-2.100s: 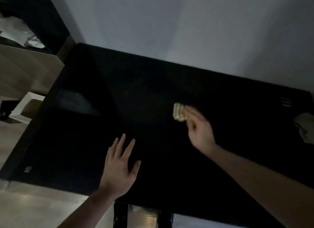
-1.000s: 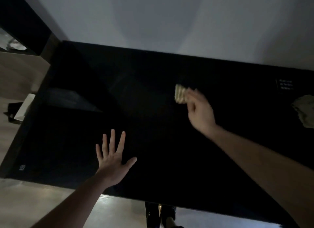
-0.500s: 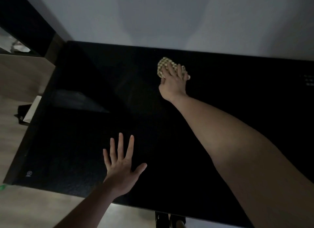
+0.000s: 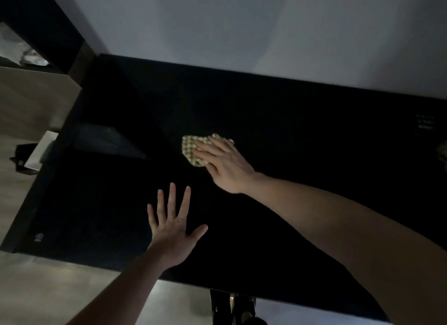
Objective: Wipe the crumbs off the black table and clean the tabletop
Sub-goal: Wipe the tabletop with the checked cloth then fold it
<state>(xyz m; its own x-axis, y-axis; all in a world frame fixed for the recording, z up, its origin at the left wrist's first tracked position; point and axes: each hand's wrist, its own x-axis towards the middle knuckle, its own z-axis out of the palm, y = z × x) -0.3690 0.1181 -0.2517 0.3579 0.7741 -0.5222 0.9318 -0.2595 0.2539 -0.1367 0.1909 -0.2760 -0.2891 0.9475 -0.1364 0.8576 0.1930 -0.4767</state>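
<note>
Around the middle of the black table (image 4: 302,136), the right hand (image 4: 226,163) has the checkered cloth (image 4: 191,150) pinned flat under straight fingers, with the cloth poking out at the hand's 10 o'clock. Half a second ago that hand was stretched way out toward the back edge at 12 o'clock; now it's pulled the cloth back toward the near side, so I'd say this is one pull stroke in a back-and-forth wipe, dragging whatever's there toward the person. Honestly can't spot any crumbs, the top is too dark. The left hand (image 4: 173,225) hasn't really budged: fingers spread wide, palm down near the front edge at 7 o'clock from the cloth, looks like it's just bracing.

Other stuff: a pale crumpled thing (image 4: 443,152) at the far right edge, 3 o'clock, mostly cut off. Nothing sits between the cloth and the front edge except maybe that left hand if the stroke veers toward it.
</note>
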